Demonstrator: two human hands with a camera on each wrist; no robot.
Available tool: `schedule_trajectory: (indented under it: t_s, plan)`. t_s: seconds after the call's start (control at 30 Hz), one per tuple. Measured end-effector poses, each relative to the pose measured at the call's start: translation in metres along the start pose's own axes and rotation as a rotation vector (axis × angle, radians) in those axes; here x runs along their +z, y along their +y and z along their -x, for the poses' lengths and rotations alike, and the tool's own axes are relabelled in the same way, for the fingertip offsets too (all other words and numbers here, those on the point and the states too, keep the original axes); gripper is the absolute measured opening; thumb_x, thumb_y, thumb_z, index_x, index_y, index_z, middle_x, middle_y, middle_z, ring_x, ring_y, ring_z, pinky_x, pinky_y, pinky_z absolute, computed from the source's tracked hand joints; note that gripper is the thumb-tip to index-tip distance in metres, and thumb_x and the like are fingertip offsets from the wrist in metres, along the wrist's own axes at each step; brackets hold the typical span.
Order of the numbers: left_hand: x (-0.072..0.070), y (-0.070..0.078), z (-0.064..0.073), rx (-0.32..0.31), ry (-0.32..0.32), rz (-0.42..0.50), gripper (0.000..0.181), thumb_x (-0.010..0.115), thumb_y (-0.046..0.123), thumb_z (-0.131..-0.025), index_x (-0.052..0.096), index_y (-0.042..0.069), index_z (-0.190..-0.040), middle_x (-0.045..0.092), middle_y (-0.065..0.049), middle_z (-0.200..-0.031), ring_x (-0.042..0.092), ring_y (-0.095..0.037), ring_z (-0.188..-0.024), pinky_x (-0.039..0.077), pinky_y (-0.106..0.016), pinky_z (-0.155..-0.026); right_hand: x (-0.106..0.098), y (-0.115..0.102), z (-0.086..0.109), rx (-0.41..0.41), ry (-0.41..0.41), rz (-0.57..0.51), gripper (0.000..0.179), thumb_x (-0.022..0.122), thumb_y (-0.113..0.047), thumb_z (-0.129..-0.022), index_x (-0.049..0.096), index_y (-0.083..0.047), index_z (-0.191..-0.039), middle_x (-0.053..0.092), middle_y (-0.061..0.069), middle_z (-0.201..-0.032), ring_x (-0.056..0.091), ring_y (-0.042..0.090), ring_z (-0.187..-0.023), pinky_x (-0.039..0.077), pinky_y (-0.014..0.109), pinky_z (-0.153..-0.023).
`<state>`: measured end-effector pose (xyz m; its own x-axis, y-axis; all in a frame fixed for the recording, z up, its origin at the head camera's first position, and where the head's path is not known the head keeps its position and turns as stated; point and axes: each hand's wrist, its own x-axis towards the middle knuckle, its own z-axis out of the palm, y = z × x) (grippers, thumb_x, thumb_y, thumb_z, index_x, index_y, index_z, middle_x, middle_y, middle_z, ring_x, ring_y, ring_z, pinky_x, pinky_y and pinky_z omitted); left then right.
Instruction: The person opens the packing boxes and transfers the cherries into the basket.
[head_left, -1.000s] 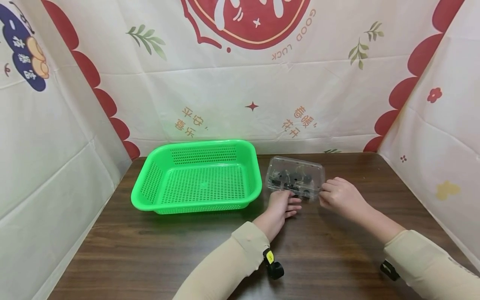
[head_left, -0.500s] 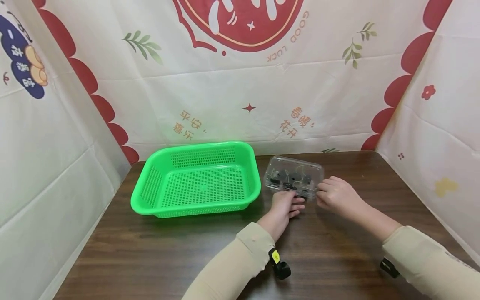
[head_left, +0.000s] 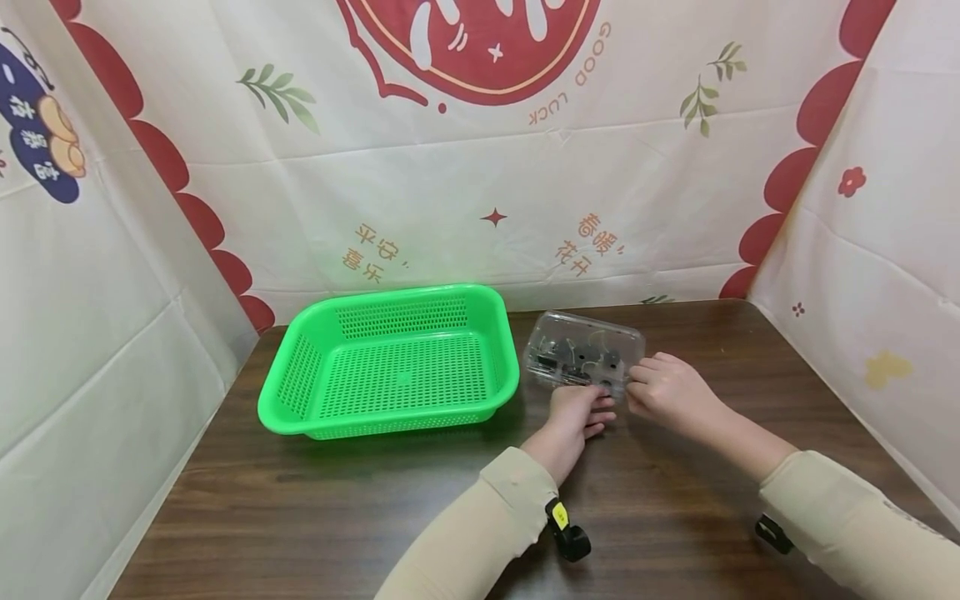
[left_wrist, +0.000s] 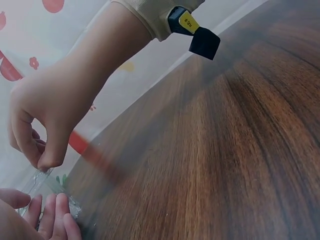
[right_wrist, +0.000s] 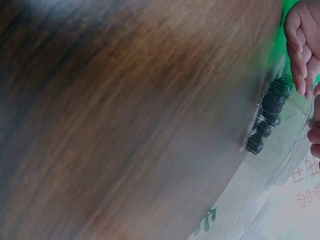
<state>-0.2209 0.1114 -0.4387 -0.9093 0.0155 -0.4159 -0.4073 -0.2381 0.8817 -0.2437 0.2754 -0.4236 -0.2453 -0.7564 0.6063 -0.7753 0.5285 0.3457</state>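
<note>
A clear plastic box [head_left: 585, 346] with several dark, lumpy, round pieces [right_wrist: 272, 102] inside sits on the table beside the green basket. My right hand [head_left: 667, 392] pinches the box's right front corner between curled fingers and thumb, as the left wrist view also shows. At the front edge lies my left hand [head_left: 577, 412], its thumb on the rim and its fingers held out loosely below. The lid looks down over the pieces in the head view. In the right wrist view the left hand's fingers [right_wrist: 300, 65] reach along the box's side.
The green perforated basket [head_left: 390, 422] stands left of the box. Both rest on a dark wooden table [head_left: 330, 517], walled at the back and sides by printed white cloth [head_left: 420, 192]. A small black camera [head_left: 570, 533] is strapped at the left sleeve.
My left hand has slid a little to the right along the box's front edge. The right hand keeps its pinch at the corner, and the head view has shifted slightly.
</note>
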Motion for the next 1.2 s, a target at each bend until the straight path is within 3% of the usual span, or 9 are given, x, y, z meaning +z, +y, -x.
schedule_trajectory:
  t_s: [0.27, 0.4, 0.63, 0.97, 1.2]
  plan:
    - [0.003, -0.001, 0.001, -0.017, 0.010, -0.014, 0.006, 0.062, 0.006, -0.085, 0.067, 0.005, -0.083, 0.073, -0.015, -0.085, 0.072, -0.023, -0.071, 0.040, -0.017, -0.042, -0.002, -0.001, 0.000, 0.017, -0.020, 0.004, 0.024, 0.047, -0.011, -0.080, 0.057, -0.006, -0.059, 0.044, 0.002, -0.060, 0.044, 0.022, -0.055, 0.031, 0.034, -0.053]
    - [0.003, -0.002, 0.003, -0.002, -0.001, -0.006, 0.004, 0.063, 0.005, -0.084, 0.067, 0.005, -0.083, 0.073, -0.013, -0.083, 0.071, -0.021, -0.066, 0.042, -0.017, -0.044, -0.003, -0.003, 0.000, 0.034, -0.032, 0.002, 0.019, 0.051, -0.011, -0.077, 0.058, -0.006, -0.060, 0.045, 0.002, -0.061, 0.043, 0.020, -0.055, 0.033, 0.034, -0.052]
    - [0.004, -0.005, 0.004, 0.016, -0.032, 0.003, 0.010, 0.066, 0.004, -0.084, 0.073, 0.000, -0.089, 0.073, -0.011, -0.081, 0.066, -0.011, -0.059, 0.045, -0.018, -0.048, -0.002, -0.007, -0.001, 0.064, -0.003, -0.014, 0.037, 0.034, -0.015, -0.089, 0.051, -0.010, -0.057, 0.040, -0.001, -0.060, 0.031, 0.012, -0.050, 0.026, 0.028, -0.045]
    - [0.008, -0.007, 0.005, 0.036, -0.062, 0.017, 0.007, 0.067, 0.004, -0.084, 0.073, 0.002, -0.083, 0.072, -0.013, -0.079, 0.071, -0.019, -0.069, 0.049, -0.021, -0.052, 0.002, -0.013, -0.004, 0.065, 0.034, 0.008, 0.031, 0.039, -0.013, -0.086, 0.049, -0.008, -0.057, 0.041, 0.001, -0.060, 0.035, 0.015, -0.048, 0.030, 0.030, -0.043]
    - [0.013, -0.007, 0.004, 0.015, -0.055, 0.060, 0.008, 0.061, 0.003, -0.083, 0.067, 0.005, -0.079, 0.068, -0.008, -0.066, 0.064, -0.012, -0.056, 0.055, -0.028, -0.057, 0.007, -0.017, -0.004, 0.054, 0.079, 0.040, 0.033, 0.041, -0.014, -0.091, 0.046, -0.007, -0.059, 0.043, 0.003, -0.058, 0.040, 0.020, -0.048, 0.034, 0.035, -0.043]
